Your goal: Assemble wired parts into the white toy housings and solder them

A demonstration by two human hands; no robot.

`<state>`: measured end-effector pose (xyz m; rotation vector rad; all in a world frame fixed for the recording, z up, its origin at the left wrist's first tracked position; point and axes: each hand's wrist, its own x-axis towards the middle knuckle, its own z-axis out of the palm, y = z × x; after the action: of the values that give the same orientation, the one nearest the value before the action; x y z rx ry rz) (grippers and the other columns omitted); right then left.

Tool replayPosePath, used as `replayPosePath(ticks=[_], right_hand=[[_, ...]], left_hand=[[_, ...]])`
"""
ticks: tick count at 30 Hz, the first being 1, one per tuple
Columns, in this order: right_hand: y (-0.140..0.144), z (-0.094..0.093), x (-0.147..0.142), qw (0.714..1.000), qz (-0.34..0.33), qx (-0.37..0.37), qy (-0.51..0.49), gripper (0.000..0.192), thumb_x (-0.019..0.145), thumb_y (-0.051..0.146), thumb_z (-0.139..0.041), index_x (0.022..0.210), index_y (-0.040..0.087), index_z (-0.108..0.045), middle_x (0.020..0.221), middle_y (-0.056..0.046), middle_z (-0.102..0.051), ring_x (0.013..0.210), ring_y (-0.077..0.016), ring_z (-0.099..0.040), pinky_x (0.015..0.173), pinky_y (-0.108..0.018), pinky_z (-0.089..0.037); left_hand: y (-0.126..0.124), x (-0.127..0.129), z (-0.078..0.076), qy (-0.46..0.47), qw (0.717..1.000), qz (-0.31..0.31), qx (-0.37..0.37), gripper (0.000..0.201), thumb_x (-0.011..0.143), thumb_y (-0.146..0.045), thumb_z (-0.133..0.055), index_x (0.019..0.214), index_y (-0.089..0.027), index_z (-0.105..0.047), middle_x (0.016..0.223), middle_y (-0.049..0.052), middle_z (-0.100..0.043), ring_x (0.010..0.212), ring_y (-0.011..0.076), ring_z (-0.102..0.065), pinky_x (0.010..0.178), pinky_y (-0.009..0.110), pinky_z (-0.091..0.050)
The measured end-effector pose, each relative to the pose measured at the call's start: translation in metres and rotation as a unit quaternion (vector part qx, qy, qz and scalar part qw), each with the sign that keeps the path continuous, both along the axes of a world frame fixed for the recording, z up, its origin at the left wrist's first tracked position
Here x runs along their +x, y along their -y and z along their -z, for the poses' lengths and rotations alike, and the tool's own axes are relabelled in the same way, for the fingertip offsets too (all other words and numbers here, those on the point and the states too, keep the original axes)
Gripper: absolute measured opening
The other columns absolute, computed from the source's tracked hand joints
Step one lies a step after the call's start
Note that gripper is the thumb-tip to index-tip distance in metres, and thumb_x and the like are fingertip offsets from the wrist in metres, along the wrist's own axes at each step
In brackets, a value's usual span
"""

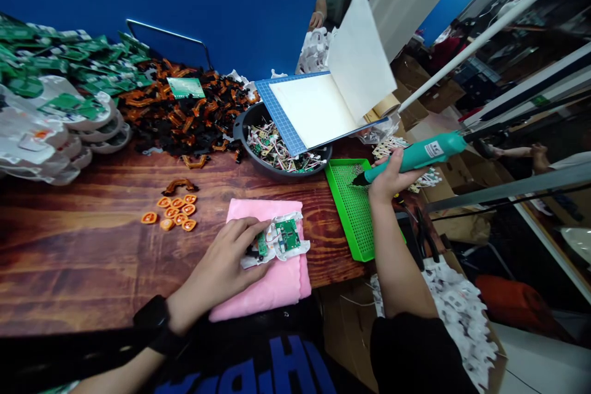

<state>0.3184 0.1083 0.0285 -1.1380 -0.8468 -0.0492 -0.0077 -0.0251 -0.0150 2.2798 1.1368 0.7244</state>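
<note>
My left hand (235, 252) is closed around the left side of a white plastic shell (279, 247) with a green circuit board (289, 235) fitted in it. This assembly lies on a folded pink cloth (258, 305) at the table's front. My right hand (390, 180) grips a teal electric screwdriver (422, 154), held slanted with its black tip down at the far part of a green perforated tray (355, 228). Small screws seem to lie near the tip, too small to make out clearly.
Orange button pieces (178, 212) lie left of the cloth. Behind stand a heap of orange-black parts (184, 117), green boards (74, 61) and stacked white shells (60, 135). An open notebook (314, 111) rests over a dark basin (272, 169) of wired parts. Pliers (427, 237) hang at the right edge.
</note>
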Motion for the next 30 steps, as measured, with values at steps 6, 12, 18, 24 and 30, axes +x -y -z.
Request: replayPosePath(ticks=[6, 12, 18, 24, 30], right_hand=[[0.004, -0.003, -0.001, 1.000, -0.012, 0.002, -0.015, 0.056, 0.079, 0.048, -0.059, 0.121, 0.027, -0.027, 0.084, 0.002, -0.059, 0.046, -0.0116, -0.051, 0.048, -0.034, -0.053], [0.007, -0.007, -0.005, 0.999, 0.020, -0.008, -0.035, 0.054, 0.081, 0.051, -0.055, 0.121, 0.029, -0.027, 0.089, 0.002, -0.058, 0.048, -0.0125, -0.052, 0.052, -0.036, -0.055], [0.004, -0.004, -0.006, 0.999, 0.004, -0.008, -0.031, 0.057, 0.080, 0.051, -0.056, 0.120, 0.028, -0.024, 0.086, 0.003, -0.056, 0.048, -0.0125, -0.052, 0.054, -0.037, -0.055], [0.003, -0.004, -0.009, 0.999, 0.014, -0.002, -0.033, 0.056, 0.081, 0.051, -0.057, 0.121, 0.027, -0.024, 0.079, 0.003, -0.054, 0.049, -0.0134, -0.053, 0.057, -0.039, -0.058], [0.006, -0.003, -0.013, 0.997, 0.048, -0.007, -0.051, 0.058, 0.082, 0.051, -0.058, 0.124, 0.026, -0.026, 0.074, 0.004, -0.052, 0.055, -0.0160, -0.058, 0.064, -0.040, -0.060]], left_hand=[[-0.001, 0.001, -0.001, 0.007, 1.000, -0.005, -0.014, 0.047, 0.085, -0.035, -0.059, 0.129, -0.023, -0.046, 0.120, 0.010, -0.054, 0.110, 0.0263, -0.054, 0.095, 0.042, -0.045], [0.000, 0.000, -0.002, 0.013, 1.000, -0.013, -0.016, 0.047, 0.083, -0.035, -0.060, 0.127, -0.023, -0.049, 0.120, 0.010, -0.055, 0.110, 0.0267, -0.054, 0.095, 0.042, -0.046], [0.000, 0.000, -0.003, 0.009, 1.000, -0.009, -0.011, 0.047, 0.084, -0.035, -0.059, 0.127, -0.021, -0.048, 0.120, 0.011, -0.055, 0.110, 0.0266, -0.054, 0.095, 0.041, -0.046], [0.000, 0.000, -0.002, 0.004, 1.000, -0.011, -0.009, 0.047, 0.084, -0.035, -0.059, 0.129, -0.022, -0.048, 0.121, 0.010, -0.055, 0.111, 0.0265, -0.054, 0.095, 0.041, -0.045], [0.000, 0.000, -0.004, 0.011, 1.000, -0.008, -0.008, 0.051, 0.083, -0.035, -0.060, 0.132, -0.024, -0.048, 0.122, 0.010, -0.055, 0.111, 0.0273, -0.054, 0.095, 0.042, -0.046]])
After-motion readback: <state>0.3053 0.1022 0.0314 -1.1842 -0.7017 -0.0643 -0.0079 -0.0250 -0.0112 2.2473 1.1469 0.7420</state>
